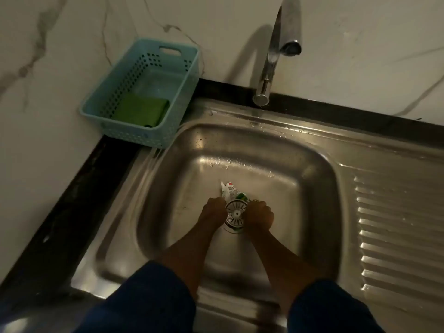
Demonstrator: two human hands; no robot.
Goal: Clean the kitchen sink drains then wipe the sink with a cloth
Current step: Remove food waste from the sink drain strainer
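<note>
- Your left hand (213, 212) and right hand (259, 215) curl tight on the strainer (236, 213), gripping its rim at 9 and 3 o'clock, low in the sink (240, 145).
- Wrapper scraps (229, 189) touch it at 12; the basin walls stand well apart.
- On the desk (60, 200) at 10 o'clock, a basket (179, 75) holds the green cloth (141, 111); tap (276, 56) at 1.

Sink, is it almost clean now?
Not yet; nothing looks finished. The left hand and right hand grip the drain strainer, with rubbish scraps beside it. Wiping is left: the green cloth lies in the blue basket.
</note>
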